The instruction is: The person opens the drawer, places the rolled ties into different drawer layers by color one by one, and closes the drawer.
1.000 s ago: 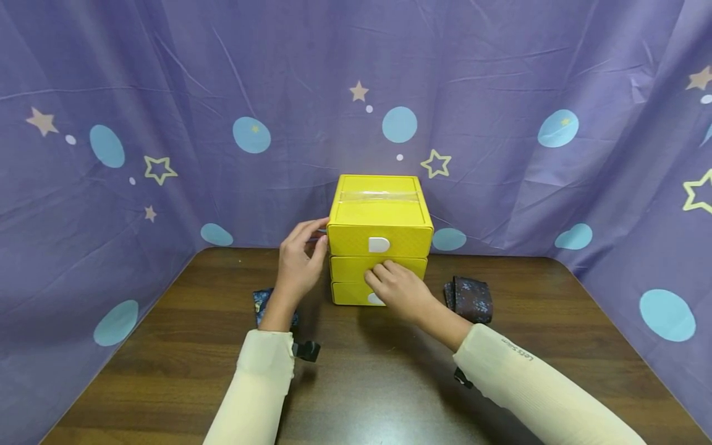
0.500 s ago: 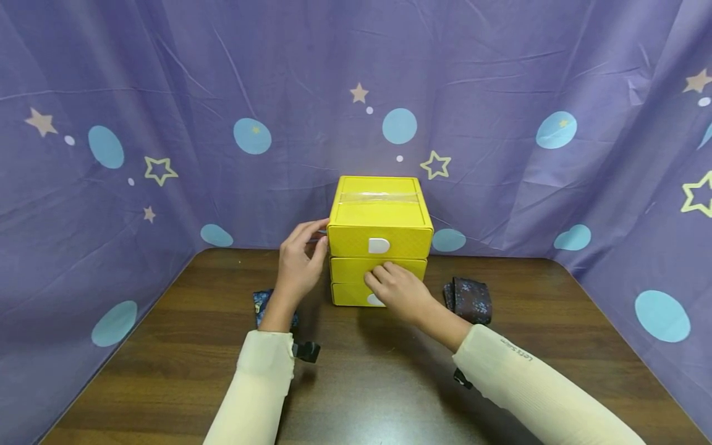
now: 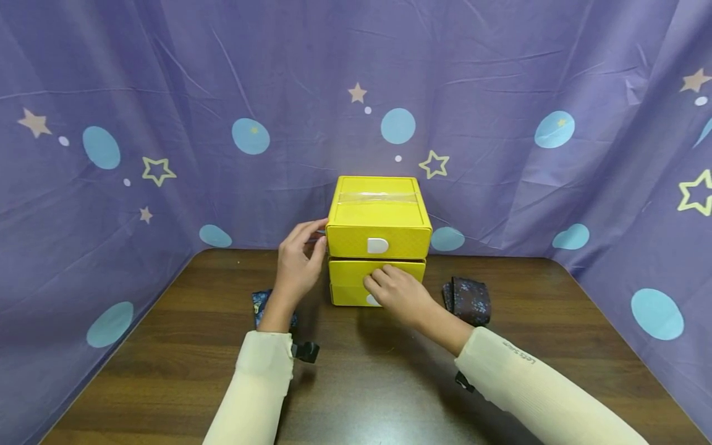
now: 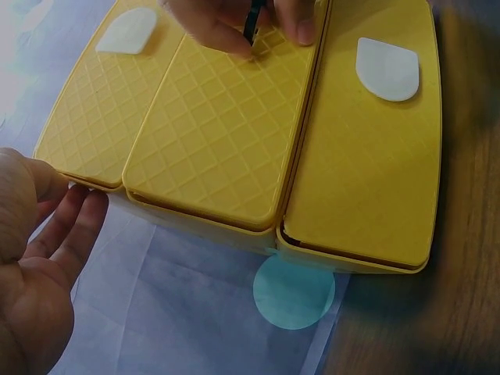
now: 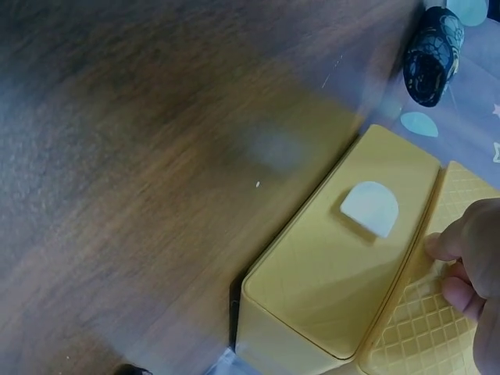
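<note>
A yellow three-drawer box (image 3: pixel 378 213) stands against the curtain, a strip of clear tape across its top. Curled fingers of my right hand (image 3: pixel 400 293) grip the front of the middle drawer (image 4: pixel 219 133) where its handle is, hiding that handle. This drawer is pulled out slightly, with a thin dark gap along its upper edge. My left hand (image 3: pixel 297 262) rests its extended fingers on the box's left side near the top drawer (image 3: pixel 347 241). White tab handles show on the top drawer and the bottom drawer (image 5: pixel 328 273), both closed.
A dark folded cloth (image 3: pixel 471 301) with small flowers lies right of the box. Partly behind my left wrist is a blue patterned cloth (image 3: pixel 259 303). The wooden table (image 3: pixel 356 383) meets a purple curtain (image 3: pixel 311 80) with stars and dots.
The middle drawer has come forward a little in my right hand's grip, and a dark gap has appeared above it. My left hand stays at the box's side.
</note>
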A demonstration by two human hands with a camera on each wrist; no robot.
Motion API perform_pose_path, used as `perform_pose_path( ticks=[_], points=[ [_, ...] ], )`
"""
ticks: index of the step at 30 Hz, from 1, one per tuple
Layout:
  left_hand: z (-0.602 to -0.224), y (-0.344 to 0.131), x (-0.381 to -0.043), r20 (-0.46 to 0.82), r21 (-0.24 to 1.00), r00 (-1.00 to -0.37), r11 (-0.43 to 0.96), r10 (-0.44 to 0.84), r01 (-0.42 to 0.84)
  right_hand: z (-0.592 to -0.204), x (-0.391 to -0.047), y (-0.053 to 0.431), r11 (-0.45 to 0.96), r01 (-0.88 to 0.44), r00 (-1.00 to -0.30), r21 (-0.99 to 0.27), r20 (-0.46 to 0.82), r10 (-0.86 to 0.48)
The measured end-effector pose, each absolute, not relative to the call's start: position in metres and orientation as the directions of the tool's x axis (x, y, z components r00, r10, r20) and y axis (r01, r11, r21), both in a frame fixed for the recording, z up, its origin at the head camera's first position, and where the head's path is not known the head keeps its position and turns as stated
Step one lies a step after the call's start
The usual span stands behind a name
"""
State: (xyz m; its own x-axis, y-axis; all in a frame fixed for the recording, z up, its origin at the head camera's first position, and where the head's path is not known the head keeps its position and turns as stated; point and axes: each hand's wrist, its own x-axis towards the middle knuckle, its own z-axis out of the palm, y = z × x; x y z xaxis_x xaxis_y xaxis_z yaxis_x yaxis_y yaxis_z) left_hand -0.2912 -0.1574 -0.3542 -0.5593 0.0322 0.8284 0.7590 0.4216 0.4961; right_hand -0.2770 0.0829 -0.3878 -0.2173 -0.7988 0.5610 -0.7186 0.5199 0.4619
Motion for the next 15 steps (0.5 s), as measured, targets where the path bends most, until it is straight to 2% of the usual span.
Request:
perform_pose_path(
  ticks=[15],
  points=[
    [-0.3545, -0.1576, -0.2917, 0.827, 0.503, -0.562, 0.409, 0.029, 0.761, -0.3873, -0.2695, 0.0838, 0.520, -0.716, -0.234, 0.466, 0.541, -0.808]
  ],
)
